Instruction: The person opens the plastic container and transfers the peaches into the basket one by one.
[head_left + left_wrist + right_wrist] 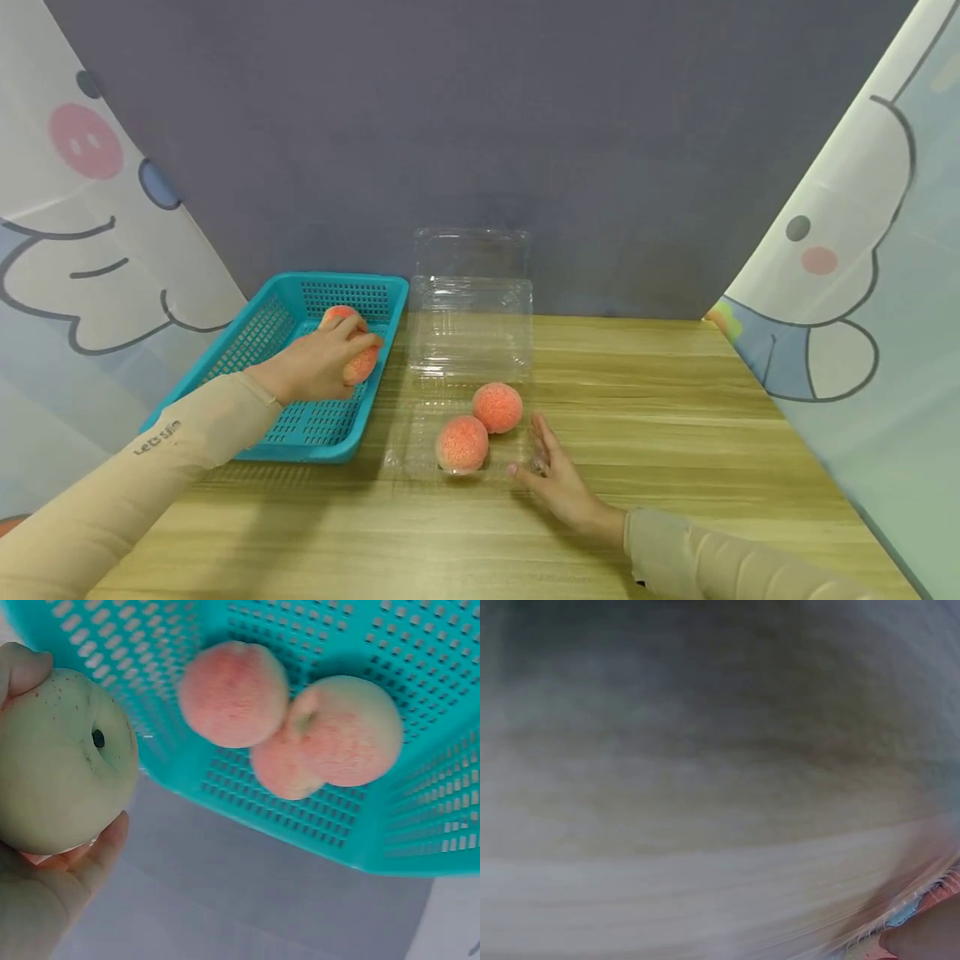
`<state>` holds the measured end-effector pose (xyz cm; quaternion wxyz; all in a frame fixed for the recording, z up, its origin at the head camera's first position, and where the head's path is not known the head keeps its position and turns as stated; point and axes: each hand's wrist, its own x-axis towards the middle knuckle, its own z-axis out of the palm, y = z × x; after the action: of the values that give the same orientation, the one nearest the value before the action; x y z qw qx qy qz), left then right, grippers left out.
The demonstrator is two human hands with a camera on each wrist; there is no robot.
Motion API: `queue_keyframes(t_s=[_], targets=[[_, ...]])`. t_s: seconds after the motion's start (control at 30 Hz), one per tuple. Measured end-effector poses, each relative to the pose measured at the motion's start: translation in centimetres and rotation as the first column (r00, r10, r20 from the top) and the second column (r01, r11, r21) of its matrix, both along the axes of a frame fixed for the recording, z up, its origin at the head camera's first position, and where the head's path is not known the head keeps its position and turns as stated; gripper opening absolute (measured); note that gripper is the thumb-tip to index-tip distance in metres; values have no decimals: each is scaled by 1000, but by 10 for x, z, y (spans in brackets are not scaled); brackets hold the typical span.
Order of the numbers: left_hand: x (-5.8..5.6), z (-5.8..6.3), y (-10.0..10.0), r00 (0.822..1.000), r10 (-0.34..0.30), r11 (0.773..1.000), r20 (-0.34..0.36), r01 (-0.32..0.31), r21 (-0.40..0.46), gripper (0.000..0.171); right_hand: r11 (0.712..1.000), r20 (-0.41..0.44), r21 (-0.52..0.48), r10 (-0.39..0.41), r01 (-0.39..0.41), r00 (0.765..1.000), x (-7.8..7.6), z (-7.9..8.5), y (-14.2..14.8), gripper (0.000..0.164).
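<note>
My left hand (315,364) grips a peach (362,365) over the right side of a blue-green plastic basket (337,452). In the left wrist view this peach (60,765) shows its pale side and stem hollow, with fingers curled round it. Behind the hand, another peach (341,312) is partly hidden. Inside the basket lie pink peaches (234,694). My right hand (562,492) rests at the near right corner of a clear plastic clamshell box (420,425), thumb and fingers spread and fairly straight. Two peaches (462,445) sit in the box's near half.
The box's clear lid (471,329) stands raised at the back, close to a grey panel (480,150). All this is on a wood-grain table (637,392). Cartoon-printed sheets (832,250) flank both sides. The right wrist view is mostly blurred tabletop.
</note>
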<state>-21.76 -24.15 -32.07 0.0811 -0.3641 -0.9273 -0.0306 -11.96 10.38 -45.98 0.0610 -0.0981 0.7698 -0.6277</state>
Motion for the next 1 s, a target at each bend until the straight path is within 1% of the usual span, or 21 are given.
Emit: queue_keyframes(t_s=[0.03,0.13,0.2,0.27,0.4,0.57,0.63,0.7,0.73,0.8,0.87,0.93,1.0], targets=[[-2,-2,-2,1000,-3,1000,-10,2,-10,64,1000,2,-1,1,-1,1000,0,0,0,92],[-7,-7,-7,1000,5,999,1,-4,-34,64,1000,7,-4,5,-5,1000,0,0,-1,92],[-9,-9,-9,1000,18,998,19,-17,-61,65,1000,5,-4,6,-6,1000,1,0,-1,93],[-12,-12,-10,999,35,995,36,-31,-93,68,1000,2,0,6,-6,1000,1,0,0,92],[-19,-17,-12,998,46,986,41,-38,-162,69,1000,-8,11,3,-3,1000,1,0,1,92],[-26,-24,-15,997,29,976,65,-15,-218,68,1000,-13,14,7,-7,1000,0,0,2,91],[-28,-26,-16,996,29,972,87,-8,-235,69,1000,-11,9,6,-6,1000,0,-1,2,91],[-30,-27,-17,992,45,966,118,-13,-257,71,1000,-10,7,4,-4,1000,0,-1,2,91],[-31,-28,-18,989,63,962,137,-23,-273,72,1000,-9,7,4,-4,1000,0,-1,2,91],[-33,-29,-20,983,84,954,164,-32,-298,69,1000,-8,7,7,-7,1000,0,-1,1,91],[-36,-30,-23,973,117,948,197,-50,-313,69,1000,-10,12,13,-12,1000,0,-1,1,91],[-39,-31,-27,967,135,947,218,-62,-315,67,1000,-11,14,15,-15,1000,0,0,1,91],[-42,-34,-30,961,146,951,233,-71,-301,68,1000,-10,11,13,-12,1000,0,0,1,91]])
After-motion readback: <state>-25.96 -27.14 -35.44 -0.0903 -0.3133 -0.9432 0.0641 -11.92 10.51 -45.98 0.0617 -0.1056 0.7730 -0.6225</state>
